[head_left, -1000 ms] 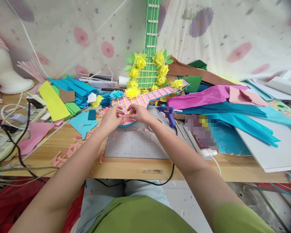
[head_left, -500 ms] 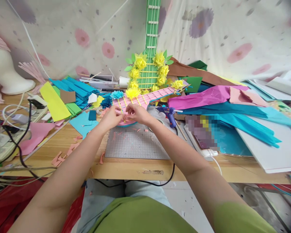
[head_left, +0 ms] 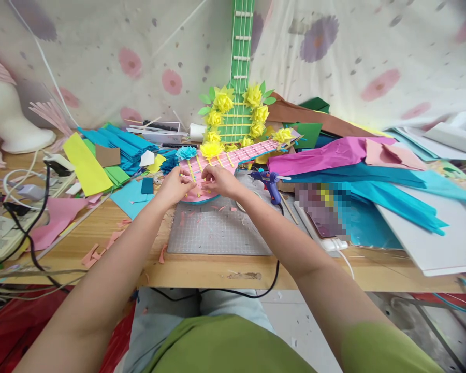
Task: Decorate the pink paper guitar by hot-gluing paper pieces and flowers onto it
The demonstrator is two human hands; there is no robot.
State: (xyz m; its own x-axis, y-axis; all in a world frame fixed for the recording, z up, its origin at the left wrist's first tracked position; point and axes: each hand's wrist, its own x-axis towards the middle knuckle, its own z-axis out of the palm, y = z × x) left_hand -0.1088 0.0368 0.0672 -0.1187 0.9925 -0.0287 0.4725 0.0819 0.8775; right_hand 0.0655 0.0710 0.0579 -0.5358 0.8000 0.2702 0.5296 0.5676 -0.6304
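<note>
Nearest us, pink offcuts litter the cutting mat (head_left: 217,233) on the worktop (head_left: 112,233). Just beyond, our left hand (head_left: 174,186) and right hand (head_left: 219,181) meet on the pink paper guitar (head_left: 233,158), each grip pinched shut on a bit too small to make out. Yellow frets and yellow paper flowers (head_left: 212,149) are already on it, and its near body looks bare. Behind it, the green guitar (head_left: 241,62) seems fully decorated.
</note>
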